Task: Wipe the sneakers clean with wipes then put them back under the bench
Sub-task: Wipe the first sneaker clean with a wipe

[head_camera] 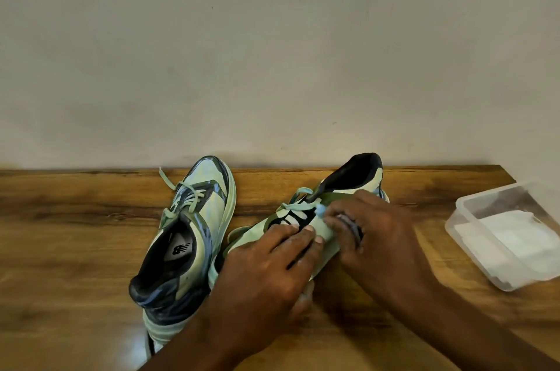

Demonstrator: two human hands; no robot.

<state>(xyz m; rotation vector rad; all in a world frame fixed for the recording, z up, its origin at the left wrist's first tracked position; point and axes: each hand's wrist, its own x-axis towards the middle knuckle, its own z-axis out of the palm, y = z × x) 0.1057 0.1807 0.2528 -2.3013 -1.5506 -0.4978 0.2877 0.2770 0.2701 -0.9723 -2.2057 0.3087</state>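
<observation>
In the head view, two sneakers lie on the wooden surface (91, 219). The left hand (266, 267) grips the right sneaker (348, 177) at its toe. The right hand (369, 225) pinches a small blue wipe (319, 211) against its laces. The left sneaker (194, 219) stands just beside. A clear box (472, 207) with white wipes (515, 234) is at right.

Your hands have open desk (75, 249) to the left of the left sneaker (188, 234). The gap between it and the right sneaker (348, 180) is narrow. The wall (272, 52) closes the far edge; the plastic container (509, 234) blocks the right.
</observation>
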